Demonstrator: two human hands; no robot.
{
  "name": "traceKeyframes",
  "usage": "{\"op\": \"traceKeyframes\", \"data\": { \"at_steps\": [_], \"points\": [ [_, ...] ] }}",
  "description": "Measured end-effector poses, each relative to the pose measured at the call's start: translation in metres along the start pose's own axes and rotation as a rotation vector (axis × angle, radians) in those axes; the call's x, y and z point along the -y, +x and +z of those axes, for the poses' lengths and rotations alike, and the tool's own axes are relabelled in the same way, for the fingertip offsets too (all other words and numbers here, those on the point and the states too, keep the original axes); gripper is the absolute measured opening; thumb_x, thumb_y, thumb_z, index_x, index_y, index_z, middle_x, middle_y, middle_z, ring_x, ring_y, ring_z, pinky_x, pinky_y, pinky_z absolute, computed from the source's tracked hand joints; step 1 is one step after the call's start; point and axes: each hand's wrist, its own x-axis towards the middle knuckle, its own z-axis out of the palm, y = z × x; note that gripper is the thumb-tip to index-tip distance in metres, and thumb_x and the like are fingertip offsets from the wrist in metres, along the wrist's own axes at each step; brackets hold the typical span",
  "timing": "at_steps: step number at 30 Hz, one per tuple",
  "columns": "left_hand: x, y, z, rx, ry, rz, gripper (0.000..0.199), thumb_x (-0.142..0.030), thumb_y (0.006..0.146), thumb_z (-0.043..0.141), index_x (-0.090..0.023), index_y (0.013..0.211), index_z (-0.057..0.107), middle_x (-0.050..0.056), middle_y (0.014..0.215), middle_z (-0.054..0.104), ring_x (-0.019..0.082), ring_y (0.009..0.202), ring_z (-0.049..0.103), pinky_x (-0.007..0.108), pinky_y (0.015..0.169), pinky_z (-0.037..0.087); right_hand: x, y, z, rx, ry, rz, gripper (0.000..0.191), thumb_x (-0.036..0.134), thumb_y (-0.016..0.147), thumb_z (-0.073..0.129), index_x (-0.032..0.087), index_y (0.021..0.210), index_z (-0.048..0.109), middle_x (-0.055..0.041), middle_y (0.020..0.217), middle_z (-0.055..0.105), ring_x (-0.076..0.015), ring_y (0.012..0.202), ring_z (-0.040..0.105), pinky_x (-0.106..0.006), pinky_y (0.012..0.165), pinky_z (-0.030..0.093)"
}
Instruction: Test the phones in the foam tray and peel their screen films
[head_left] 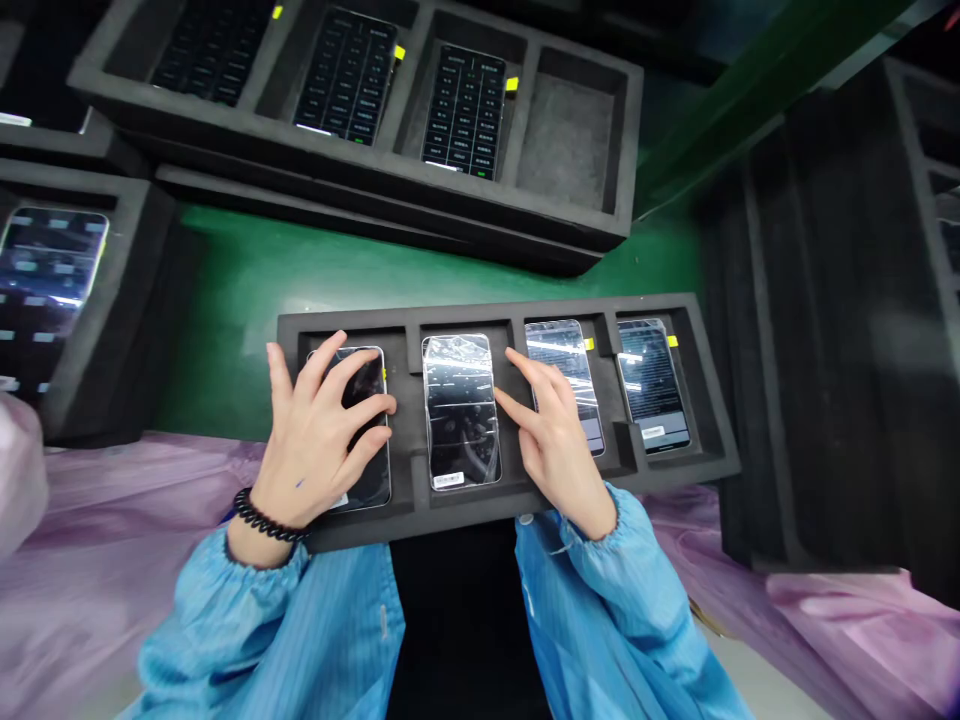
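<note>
In front of me lies a dark foam tray (517,497) with a phone in each of its compartments. My left hand (311,440), fingers spread, is over the leftmost phone (379,475) and hides much of its dark screen. A second phone (463,420), under wrinkled clear film with a white label at its bottom, reflects the lights. Beside its right edge, my right hand (555,430) has two fingers stretched out and partly covers the third phone (587,400). The rightmost phone (651,375) shows lines of text and has a yellow tab.
Behind, a stack of foam trays (525,222) holds phones with lit grid screens (465,110). Another foam tray (139,250) with a phone (49,290) is at left. Tall stacked foam (810,380) stands right, on the green table (240,270). Pink garments (135,530) show at both sides.
</note>
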Motion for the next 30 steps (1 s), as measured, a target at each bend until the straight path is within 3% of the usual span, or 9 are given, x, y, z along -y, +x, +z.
{"op": "traceKeyframes", "data": {
  "at_steps": [2,5,8,12,17,20,24,30],
  "points": [
    [0.002,0.001,-0.002,0.008,-0.02,0.001,0.045,-0.047,0.101,0.034,-0.025,0.097,0.073,0.008,0.148,0.048,0.04,0.152,0.026,0.073,0.124,-0.002,0.002,0.0,0.0,0.017,-0.02,-0.011,0.049,-0.002,0.088,0.036,0.019,0.122,0.063,-0.0117,0.159,0.04,-0.0271,0.146,0.038,-0.064,0.121,0.03],
    [0.004,-0.001,-0.007,-0.023,-0.097,0.029,0.049,-0.051,0.101,0.029,-0.025,0.11,0.07,0.01,0.151,0.045,0.038,0.153,0.024,0.073,0.124,0.002,0.004,0.001,0.003,-0.011,-0.068,-0.008,0.042,0.003,0.09,0.042,0.019,0.122,0.063,-0.0113,0.158,0.043,-0.0293,0.145,0.039,-0.065,0.123,0.026],
    [0.004,-0.01,-0.013,-0.149,-0.174,-0.062,0.056,-0.053,0.102,0.019,-0.026,0.13,0.059,0.009,0.154,0.042,0.036,0.153,0.026,0.068,0.127,0.008,0.004,0.0,0.004,-0.096,-0.079,0.01,0.033,0.008,0.094,0.046,0.02,0.118,0.065,-0.0124,0.152,0.05,-0.0299,0.14,0.045,-0.064,0.12,0.031],
    [0.002,-0.036,-0.013,-0.258,-0.228,-0.179,0.061,-0.056,0.101,0.012,-0.028,0.138,0.051,0.008,0.154,0.044,0.035,0.15,0.032,0.064,0.127,0.02,0.001,-0.002,0.003,-0.198,-0.049,0.015,0.03,0.012,0.096,0.05,0.021,0.121,0.064,-0.0128,0.147,0.054,-0.029,0.138,0.047,-0.06,0.116,0.039],
    [0.01,-0.075,-0.006,-0.2,-0.119,-0.171,0.051,-0.048,0.102,0.02,-0.04,0.144,0.047,-0.004,0.161,0.033,0.041,0.153,0.022,0.071,0.127,0.005,0.002,-0.003,-0.002,-0.163,-0.036,-0.029,0.028,0.015,0.096,0.054,0.018,0.121,0.065,-0.0152,0.147,0.053,-0.0296,0.137,0.047,-0.058,0.115,0.042],
    [0.015,-0.092,-0.006,-0.172,-0.082,-0.095,0.051,-0.047,0.1,0.021,-0.05,0.146,0.043,-0.012,0.165,0.026,0.042,0.154,0.02,0.07,0.128,0.001,0.004,-0.001,-0.005,-0.078,-0.026,-0.137,0.028,0.02,0.097,0.055,0.023,0.122,0.067,-0.0129,0.153,0.048,-0.029,0.139,0.045,-0.059,0.117,0.038],
    [0.02,-0.102,-0.009,-0.188,-0.049,0.01,0.051,-0.052,0.099,0.023,-0.05,0.144,0.047,-0.009,0.164,0.03,0.037,0.155,0.02,0.066,0.129,0.0,0.004,-0.001,-0.007,0.01,0.016,-0.363,0.023,0.022,0.095,0.059,0.025,0.115,0.071,-0.0114,0.151,0.052,-0.0265,0.135,0.05,-0.057,0.118,0.036],
    [0.02,-0.101,-0.009,-0.144,-0.025,0.072,0.051,-0.052,0.098,0.027,-0.043,0.14,0.054,-0.003,0.167,0.025,0.037,0.156,0.018,0.07,0.126,0.0,0.001,-0.002,-0.01,-0.035,0.002,-0.302,0.021,0.022,0.094,0.06,0.021,0.11,0.073,-0.0145,0.146,0.056,-0.0285,0.13,0.053,-0.058,0.115,0.039]
  ]
}}
